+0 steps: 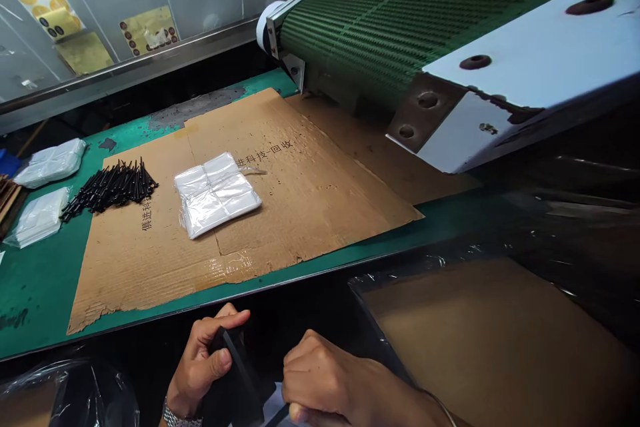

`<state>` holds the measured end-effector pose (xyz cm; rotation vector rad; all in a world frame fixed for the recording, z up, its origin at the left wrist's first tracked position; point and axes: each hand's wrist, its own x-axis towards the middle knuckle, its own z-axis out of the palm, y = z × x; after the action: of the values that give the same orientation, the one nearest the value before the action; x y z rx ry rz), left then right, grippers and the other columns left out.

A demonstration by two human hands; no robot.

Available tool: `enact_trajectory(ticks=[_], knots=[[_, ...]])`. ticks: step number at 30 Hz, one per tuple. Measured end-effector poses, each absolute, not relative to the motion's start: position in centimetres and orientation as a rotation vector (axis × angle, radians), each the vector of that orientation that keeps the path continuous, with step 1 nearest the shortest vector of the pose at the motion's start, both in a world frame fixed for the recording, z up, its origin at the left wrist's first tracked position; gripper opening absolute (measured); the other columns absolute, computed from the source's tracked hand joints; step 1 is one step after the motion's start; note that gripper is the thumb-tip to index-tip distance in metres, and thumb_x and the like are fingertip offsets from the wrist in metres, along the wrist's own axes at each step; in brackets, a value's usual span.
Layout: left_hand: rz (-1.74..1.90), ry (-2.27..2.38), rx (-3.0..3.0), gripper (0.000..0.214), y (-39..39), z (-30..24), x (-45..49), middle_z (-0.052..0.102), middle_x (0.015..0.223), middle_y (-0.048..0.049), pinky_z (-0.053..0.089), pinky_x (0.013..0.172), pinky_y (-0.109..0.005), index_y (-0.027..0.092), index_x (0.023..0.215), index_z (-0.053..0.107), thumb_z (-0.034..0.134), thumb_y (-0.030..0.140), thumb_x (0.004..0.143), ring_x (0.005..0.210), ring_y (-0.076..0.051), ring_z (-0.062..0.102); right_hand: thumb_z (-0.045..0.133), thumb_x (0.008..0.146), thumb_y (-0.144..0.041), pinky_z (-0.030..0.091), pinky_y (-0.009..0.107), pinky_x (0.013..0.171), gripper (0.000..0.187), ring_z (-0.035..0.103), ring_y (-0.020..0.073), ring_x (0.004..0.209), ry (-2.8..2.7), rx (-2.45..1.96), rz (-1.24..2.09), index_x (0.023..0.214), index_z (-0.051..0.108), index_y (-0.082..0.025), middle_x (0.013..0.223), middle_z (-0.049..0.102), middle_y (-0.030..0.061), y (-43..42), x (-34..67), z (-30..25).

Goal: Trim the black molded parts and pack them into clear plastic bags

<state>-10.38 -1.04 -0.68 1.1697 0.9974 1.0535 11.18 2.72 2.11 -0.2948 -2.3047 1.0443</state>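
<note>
Below the table's front edge, my left hand is wrapped around a flat black object, thumb pressed on its side. My right hand is closed in a fist just right of it, gripping the lower end of what looks like the same black object; what exactly sits inside the fist is hidden. On the cardboard sheet above lie a stack of small clear plastic bags and a pile of thin black sticks, both out of reach of either hand.
A green conveyor belt with a white frame overhangs the right of the green table. More white bag stacks lie at the left. A plastic-lined cardboard box sits at lower right, and crumpled plastic at lower left.
</note>
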Motion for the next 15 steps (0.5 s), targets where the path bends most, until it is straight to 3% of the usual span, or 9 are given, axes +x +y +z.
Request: enact_trajectory(ticks=[4,6,8,10,12,15], knots=[[1.023,1.107,1.242,0.036,-0.5,1.3,-10.1,0.055,0.066,-0.0048,0.034,0.067,-0.034,0.026,0.105,0.068,0.063,0.040,0.073,0.068,-0.022,0.044,0.018,0.095,-0.049,0.038,0.025,0.055,0.053,0.045,0.0112,0.052,-2.060,-0.711,1.223,0.079,0.056,-0.016,0.060,0.053,0.0007,2.5,11.0,2.1],[1.008,1.097,1.306,0.033,-0.1,2.4,-9.7,0.057,0.068,-0.0055,0.035,0.066,-0.033,0.027,0.106,0.067,0.063,0.033,0.074,0.067,-0.023,0.045,0.025,0.087,-0.065,0.040,0.023,0.052,0.062,0.045,0.0110,0.052,-2.001,-0.821,1.364,0.094,0.059,-0.014,0.063,0.054,0.0010,2.5,10.6,2.0],[0.996,1.093,1.376,0.034,0.2,3.2,-9.3,0.057,0.067,-0.0057,0.036,0.066,-0.032,0.027,0.109,0.065,0.062,0.028,0.075,0.067,-0.023,0.045,0.035,0.075,-0.076,0.039,0.021,0.047,0.072,0.042,0.0105,0.051,-1.969,-0.848,1.480,0.096,0.061,-0.013,0.062,0.050,-0.0003,2.5,10.3,1.9],[0.962,1.115,1.485,0.038,0.4,3.7,-9.1,0.058,0.069,-0.0056,0.036,0.066,-0.032,0.027,0.113,0.062,0.062,0.025,0.075,0.069,-0.023,0.045,0.048,0.073,-0.070,0.037,0.019,0.044,0.060,0.039,0.0098,0.051,-1.964,-0.882,1.507,0.085,0.063,-0.013,0.059,0.045,-0.0023,2.4,10.1,1.8],[0.940,1.158,1.622,0.044,0.5,3.8,-8.9,0.061,0.075,-0.0059,0.037,0.070,-0.033,0.027,0.119,0.057,0.062,0.022,0.076,0.073,-0.023,0.047,0.056,0.077,-0.052,0.033,0.018,0.042,0.038,0.034,0.0085,0.048,-1.958,-0.914,1.476,0.072,0.061,-0.015,0.054,0.039,-0.0048,2.5,10.0,1.7],[1.167,1.365,1.691,0.061,0.3,3.1,-8.3,0.062,0.104,-0.0066,0.033,0.088,-0.036,0.031,0.128,0.047,0.066,0.017,0.073,0.097,-0.026,0.049,0.055,0.075,-0.036,0.030,0.017,0.040,0.023,0.032,0.0077,0.046,-1.843,-0.956,1.432,0.064,0.055,-0.016,0.052,0.034,-0.0060,2.7,10.1,1.8]])
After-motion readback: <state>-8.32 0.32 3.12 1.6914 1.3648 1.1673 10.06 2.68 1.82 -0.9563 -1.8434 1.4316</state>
